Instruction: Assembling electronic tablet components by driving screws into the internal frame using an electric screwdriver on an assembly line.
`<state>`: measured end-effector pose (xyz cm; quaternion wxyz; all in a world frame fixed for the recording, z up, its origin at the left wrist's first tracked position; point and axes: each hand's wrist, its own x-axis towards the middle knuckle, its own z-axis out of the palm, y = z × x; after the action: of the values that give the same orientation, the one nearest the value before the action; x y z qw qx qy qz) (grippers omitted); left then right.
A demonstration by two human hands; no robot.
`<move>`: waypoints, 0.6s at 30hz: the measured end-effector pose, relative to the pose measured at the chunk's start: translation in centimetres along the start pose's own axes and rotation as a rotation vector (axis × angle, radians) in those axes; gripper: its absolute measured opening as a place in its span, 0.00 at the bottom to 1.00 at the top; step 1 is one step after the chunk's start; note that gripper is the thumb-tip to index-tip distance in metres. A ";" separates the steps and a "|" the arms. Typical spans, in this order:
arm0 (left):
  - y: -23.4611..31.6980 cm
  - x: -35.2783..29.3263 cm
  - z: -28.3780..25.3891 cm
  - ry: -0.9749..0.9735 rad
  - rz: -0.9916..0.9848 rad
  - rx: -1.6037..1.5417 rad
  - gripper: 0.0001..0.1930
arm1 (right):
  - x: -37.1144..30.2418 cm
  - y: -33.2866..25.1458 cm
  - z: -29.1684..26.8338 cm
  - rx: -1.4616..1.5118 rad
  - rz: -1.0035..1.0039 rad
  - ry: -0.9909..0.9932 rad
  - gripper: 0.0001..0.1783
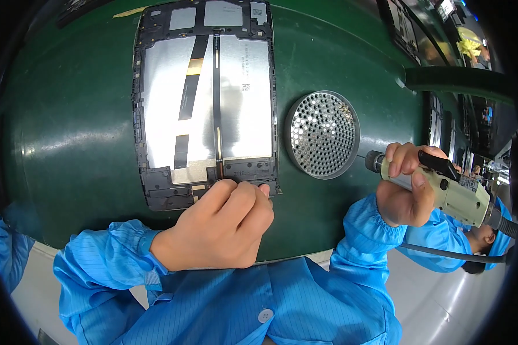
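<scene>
A tablet's opened body (242,115), with a silver plate and black frame, lies flat on the green work surface. Over its lower edge my left hand (218,224) is closed, knuckles up; its fingertips are mostly hidden, so I cannot tell what they pinch. Dark ribbon cables (216,103) run down the silver plate. My right hand (411,184) is wrapped round a pale green electric screwdriver (459,198) with a black lever. Its thin bit points left at the rim of a round metal screw tray (328,167) full of holes, right of the tablet body.
The green mat (69,138) covers the bench, whose near edge is at my waist. A dark green bar (457,80) juts in at the right. Beyond it stand racks with dark panels (434,121). A co-worker in blue (443,241) sits at the right, near the screwdriver's black cord (449,253).
</scene>
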<state>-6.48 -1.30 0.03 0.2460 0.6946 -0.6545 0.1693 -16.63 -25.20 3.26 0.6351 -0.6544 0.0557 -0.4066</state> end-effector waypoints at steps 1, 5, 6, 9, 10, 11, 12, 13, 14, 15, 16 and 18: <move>0.1 0.0 0.0 -0.017 -0.025 -0.013 0.06 | 0.0 0.0 0.0 -0.003 -0.005 0.000 0.20; 0.1 -0.1 -0.3 -0.029 -0.025 0.009 0.06 | 0.0 -0.1 0.0 -0.002 0.004 -0.001 0.21; 0.0 -0.1 -0.5 -0.059 -0.037 -0.014 0.05 | 0.0 -0.2 0.1 -0.010 0.003 0.012 0.21; -0.9 -0.2 -1.5 -0.137 -0.041 -0.076 0.07 | -0.4 -1.0 0.9 -0.007 0.000 0.027 0.22; -1.2 -0.1 -2.0 -0.196 -0.033 -0.109 0.13 | -0.5 -1.4 1.3 0.016 0.000 0.033 0.22; -1.7 0.1 -2.7 -0.234 -0.035 -0.131 0.14 | -0.6 -1.8 1.8 0.032 -0.005 -0.002 0.23; -2.6 0.1 -2.9 -0.266 -0.033 -0.162 0.15 | -0.8 -1.9 2.3 0.052 -0.002 -0.044 0.23; -3.5 0.2 -2.7 -0.282 -0.009 -0.200 0.15 | -1.0 -2.0 2.8 0.062 0.008 -0.060 0.22; -4.2 0.3 -2.3 -0.293 -0.009 -0.222 0.14 | -1.2 -1.9 3.2 0.072 0.018 -0.075 0.22; -4.8 0.2 -2.2 -0.287 0.005 -0.256 0.13 | -1.2 -1.8 3.6 0.109 0.041 -0.111 0.22; -5.3 0.2 -2.1 -0.282 0.018 -0.290 0.13 | -1.2 -1.6 3.9 0.101 0.045 -0.111 0.22; -5.5 0.1 -1.9 -0.275 -0.009 -0.358 0.13 | -1.3 -1.1 4.5 0.137 0.077 -0.171 0.22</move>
<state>-0.87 -0.17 0.97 0.2747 0.6592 -0.6984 -0.0469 -15.32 -20.68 4.23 0.6960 -0.6390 -0.0015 -0.3274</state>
